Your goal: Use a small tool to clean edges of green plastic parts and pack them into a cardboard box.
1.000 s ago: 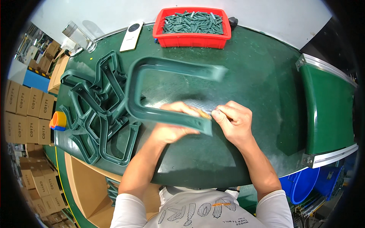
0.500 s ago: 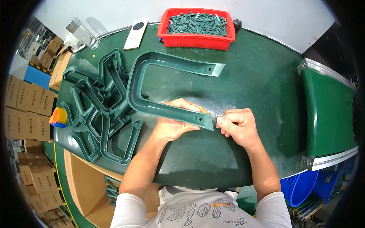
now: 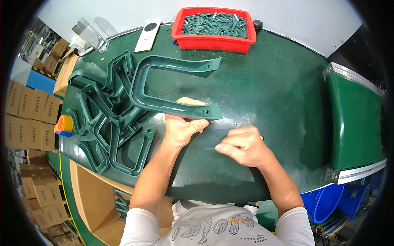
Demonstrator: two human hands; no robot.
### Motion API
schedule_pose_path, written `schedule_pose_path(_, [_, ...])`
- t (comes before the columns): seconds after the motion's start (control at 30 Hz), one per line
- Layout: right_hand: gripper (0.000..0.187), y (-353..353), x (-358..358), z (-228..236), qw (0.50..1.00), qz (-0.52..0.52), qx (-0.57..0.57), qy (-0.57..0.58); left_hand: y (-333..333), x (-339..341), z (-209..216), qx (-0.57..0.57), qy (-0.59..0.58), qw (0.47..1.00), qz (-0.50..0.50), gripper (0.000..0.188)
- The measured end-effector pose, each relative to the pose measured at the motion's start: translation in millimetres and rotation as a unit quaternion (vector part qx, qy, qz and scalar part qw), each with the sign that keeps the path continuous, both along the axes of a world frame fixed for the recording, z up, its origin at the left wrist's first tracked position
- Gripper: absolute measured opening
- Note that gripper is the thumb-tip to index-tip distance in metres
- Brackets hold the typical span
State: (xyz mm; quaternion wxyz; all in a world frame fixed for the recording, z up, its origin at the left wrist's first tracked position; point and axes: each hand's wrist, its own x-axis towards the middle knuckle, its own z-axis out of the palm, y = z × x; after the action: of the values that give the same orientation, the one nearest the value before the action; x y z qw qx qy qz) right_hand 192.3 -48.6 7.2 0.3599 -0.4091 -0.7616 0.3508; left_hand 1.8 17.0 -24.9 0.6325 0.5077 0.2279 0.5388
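Note:
My left hand (image 3: 180,127) grips the lower arm of a green U-shaped plastic bracket (image 3: 137,84) near its end, thumb in front and fingers behind. The bracket is raised above the table, its open side facing right, with holes near both flared ends. To the right and a little nearer, my right hand (image 3: 242,147) is closed, apart from the bracket. From its fingertips a thin, blurred, blade-like tip (image 3: 208,148) sticks out to the left. A small yellow-and-black bit shows behind that hand. Most of the tool is hidden in the fist.
A pile of similar green brackets (image 3: 111,115) lies on the left. At the back stand a red bin (image 3: 213,43) of small green pieces, a phone (image 3: 147,37) and a glass bottle (image 3: 90,36). A tape roll (image 3: 64,124) sits at the left edge, a green conveyor (image 3: 357,123) at the right.
My right hand has moved away from the bracket's lower end, toward me. The bracket has shifted left and slightly upward, and its ends have tilted.

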Motion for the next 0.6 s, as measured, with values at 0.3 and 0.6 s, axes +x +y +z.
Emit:
schedule_pose_path(0.3, [0.02,8,11,-9,0.969,-0.17,0.147,0.103,-8,5,6,-0.044,0.009,0.999,-0.013,0.044])
schedule_pose_path(0.6, [0.019,9,10,-8,0.952,-0.222,0.203,0.05,-11,6,9,-0.054,0.012,0.998,-0.013,0.045])
